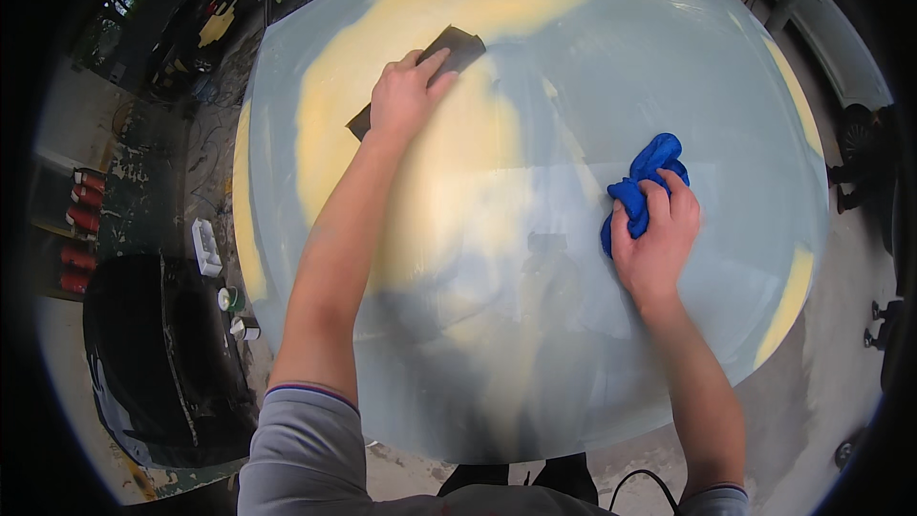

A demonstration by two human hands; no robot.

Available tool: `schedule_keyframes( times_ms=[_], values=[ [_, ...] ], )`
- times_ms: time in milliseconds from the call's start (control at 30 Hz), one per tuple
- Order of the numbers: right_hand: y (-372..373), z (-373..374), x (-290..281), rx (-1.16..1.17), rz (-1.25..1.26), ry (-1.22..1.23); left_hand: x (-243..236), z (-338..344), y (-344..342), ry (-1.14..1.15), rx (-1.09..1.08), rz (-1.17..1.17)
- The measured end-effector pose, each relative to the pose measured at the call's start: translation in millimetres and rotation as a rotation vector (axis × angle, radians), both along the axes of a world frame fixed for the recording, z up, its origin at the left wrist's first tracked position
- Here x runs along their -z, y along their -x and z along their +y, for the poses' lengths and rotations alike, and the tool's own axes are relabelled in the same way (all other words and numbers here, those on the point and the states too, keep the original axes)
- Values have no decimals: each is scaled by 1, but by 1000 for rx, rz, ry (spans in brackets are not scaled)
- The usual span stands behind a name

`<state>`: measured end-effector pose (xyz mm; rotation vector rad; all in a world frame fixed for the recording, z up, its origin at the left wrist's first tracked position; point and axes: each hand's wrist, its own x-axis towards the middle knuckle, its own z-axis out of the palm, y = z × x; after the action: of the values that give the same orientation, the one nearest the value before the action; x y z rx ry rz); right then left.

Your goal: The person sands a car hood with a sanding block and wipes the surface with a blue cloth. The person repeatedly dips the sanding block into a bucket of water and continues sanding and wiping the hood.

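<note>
My left hand (406, 96) grips a dark, flat, oblong sanding pad or sheet (457, 46), pressed on a cream-yellow patch in the upper left of a large, curved grey-blue panel (726, 86). Its fingers lie over the dark piece, which is tilted diagonally. My right hand (659, 239) is closed on a crumpled blue cloth (654, 158) resting on the grey-blue right half of the panel. The panel has more cream patches along its edges and a glossy sheen with reflections across its lower part.
A black car panel (143, 354) lies at lower left, near red cylinders (84, 220), a white plastic tray (206, 247) and small tubs (229, 298). A dark part with yellow patches (215, 19) is at upper left. A grey panel (826, 48) and dark wheeled items stand at right.
</note>
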<state>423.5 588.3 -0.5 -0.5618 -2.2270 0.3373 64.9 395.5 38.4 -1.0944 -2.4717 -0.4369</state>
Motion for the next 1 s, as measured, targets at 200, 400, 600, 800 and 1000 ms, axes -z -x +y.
schedule_keyframes(
  times_ms=[200, 400, 600, 800, 1000],
  values=[
    [-9, 16, 13, 27, -10, -33, 23, 3, -93, -54, 92, -27],
    [-4, 24, 15, 63, 25, -113, 26, -116, -262, -18, 221, -12],
    [-43, 3, -16, -46, -283, 71, -79, -282, -329, -336, -319, -132],
    [-103, -124, -54, -436, -181, 743, 37, -588, -477, -493, -837, -268],
    [-106, -391, -105, -873, -527, 1076, 195, -843, -657, -335, -1551, -717]
  ],
)
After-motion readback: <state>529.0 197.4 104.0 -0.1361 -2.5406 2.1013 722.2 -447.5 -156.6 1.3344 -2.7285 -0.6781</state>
